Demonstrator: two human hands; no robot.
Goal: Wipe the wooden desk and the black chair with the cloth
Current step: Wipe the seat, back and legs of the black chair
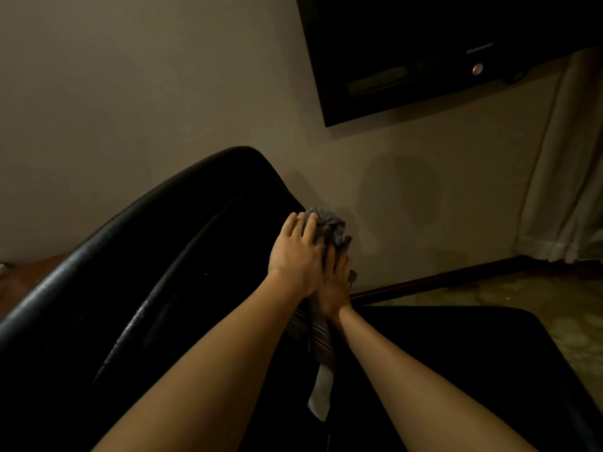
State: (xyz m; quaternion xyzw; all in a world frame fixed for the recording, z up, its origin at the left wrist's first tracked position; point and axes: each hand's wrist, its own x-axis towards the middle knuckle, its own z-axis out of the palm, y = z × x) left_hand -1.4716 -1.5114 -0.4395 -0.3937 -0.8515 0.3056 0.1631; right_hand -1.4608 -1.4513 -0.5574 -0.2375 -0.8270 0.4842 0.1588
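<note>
- The left hand (pixel 295 256) lies on top, fingers straight and close together, pressing flat on the cloth (pixel 332 228) against the right edge of the black chair (pixel 195 207) backrest.
- The right hand (pixel 337 283) sits just under and to the right of it, touching it. It is partly covered by the left hand and by the cloth, so I cannot tell whether its fingers curl round the fabric.
- The cloth is grey and bunched at the far end, past the fingertips of both hands. A striped tail with a pale end hangs down between the two forearms toward the near side.
- The chair's curved, glossy backrest sweeps from near left up to the hands. Its dark seat fills the near right.
- A strip of brown wooden surface (pixel 26 275) shows at the far left, behind the backrest.
- Beyond is a plain wall (pixel 130 93) with a dark skirting board (pixel 440 278) at its foot.
- A black screen (pixel 408 60) hangs at upper right with a small red light (pixel 477 69).
- A pale curtain (pixel 561 174) hangs at the far right above patterned floor (pixel 522 295).
</note>
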